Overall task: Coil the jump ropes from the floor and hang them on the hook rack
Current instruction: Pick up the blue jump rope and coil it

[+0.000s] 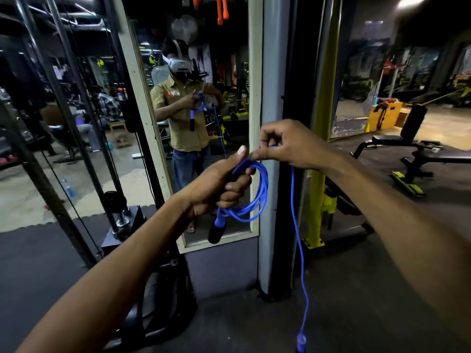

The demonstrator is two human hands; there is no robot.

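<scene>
A blue jump rope [262, 189] is partly coiled in front of me at chest height. My left hand [221, 182] grips the loops, thumb raised, and one black-and-blue handle [217, 229] hangs below the fist. My right hand [288, 146] pinches the rope just right of the coil, fingertips close to my left thumb. From that pinch the loose strand [299, 250] drops straight down to the second handle [300, 340] at the frame's bottom edge, near the dark floor. Orange jump-rope handles [222, 8] hang at the top, above the mirror. The hook rack itself is not visible.
A tall mirror [193, 118] in a cream frame stands straight ahead and reflects me. A grey pillar [272, 98] and yellow post [323, 123] are to its right. A cable machine [76, 149] fills the left; a black weight bench [413, 154] sits right.
</scene>
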